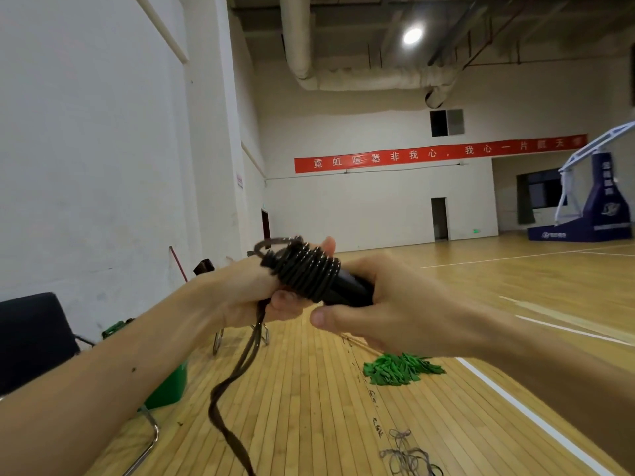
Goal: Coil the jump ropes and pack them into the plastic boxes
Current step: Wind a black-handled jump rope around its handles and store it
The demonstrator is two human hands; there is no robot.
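Left hand (247, 293): gripping wound end of jump rope (305, 269), frame centre. Right hand (388, 304): gripping its black handles (350, 286). Loose tail (237, 376) hanging toward lower centre. Step judged: mid-coiling. Next: wind in remaining tail, secure end before packing.

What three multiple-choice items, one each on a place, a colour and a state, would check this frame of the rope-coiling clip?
1. Where does the green mop head lie? A. on the black chair; B. on the floor; C. on a table.
2. What colour is the banner on the far wall? A. red; B. blue; C. yellow.
3. How is the jump rope? A. fully wound; B. fully unwound; C. partly wound round its handles.
Key: 1 B, it lies there, below the right forearm; 2 A, it is red with pale characters; 3 C, turns wrap the handles gripped by the left hand and right hand, while a loose length hangs.
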